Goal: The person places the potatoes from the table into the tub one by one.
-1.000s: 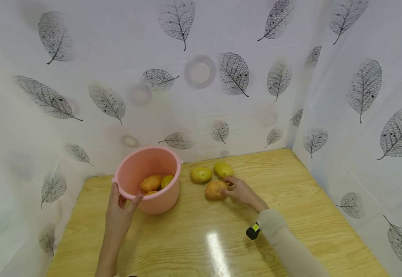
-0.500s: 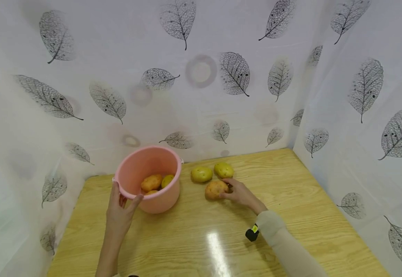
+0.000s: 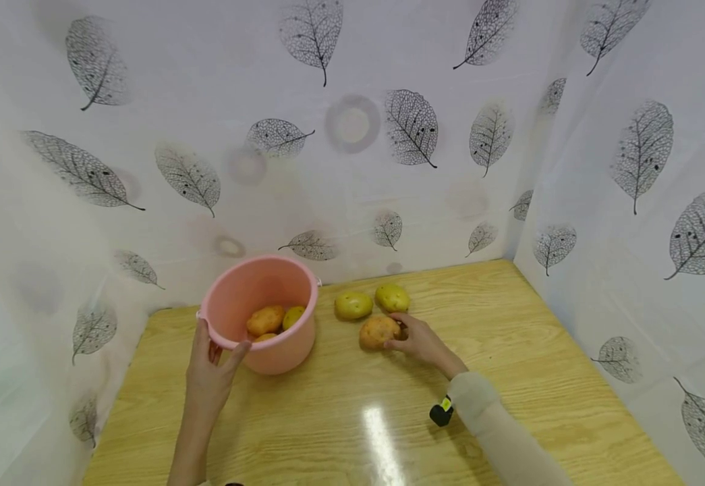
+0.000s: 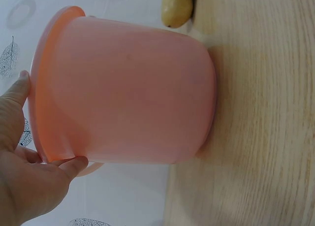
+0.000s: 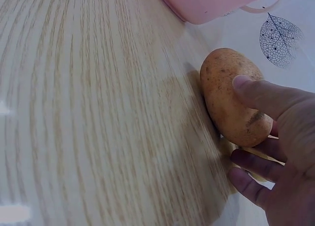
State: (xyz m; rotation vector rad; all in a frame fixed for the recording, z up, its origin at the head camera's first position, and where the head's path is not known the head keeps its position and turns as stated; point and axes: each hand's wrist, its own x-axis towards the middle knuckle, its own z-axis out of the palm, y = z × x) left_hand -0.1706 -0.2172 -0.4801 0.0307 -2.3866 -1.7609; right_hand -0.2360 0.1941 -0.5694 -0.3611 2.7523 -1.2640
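Note:
My left hand (image 3: 209, 374) grips the near-left rim of a pink bucket (image 3: 285, 354). In the left wrist view, the thumb and fingers (image 4: 74, 167) are bent over the rim of the bucket (image 4: 128, 93). Inside it lie a brown potato (image 3: 266, 320), a yellow-green potato (image 3: 293, 316) and a partly hidden brown one (image 3: 265, 338). On the table, my right hand (image 3: 426, 345) holds a brown potato (image 3: 378, 333) between thumb and fingers. The right wrist view has the thumb (image 5: 256, 90) on the potato's (image 5: 229, 100) side, with some fingers behind it.
Two yellow-green potatoes (image 3: 353, 306) sit behind the held one, right of the bucket. The wooden table (image 3: 309, 432) meets a leaf-patterned sheet (image 3: 352, 189) at its back and sides. A small black device (image 3: 440, 414) hangs by the right wrist.
My right hand has shifted slightly left, farther around the brown potato. The left hand and bucket look unchanged.

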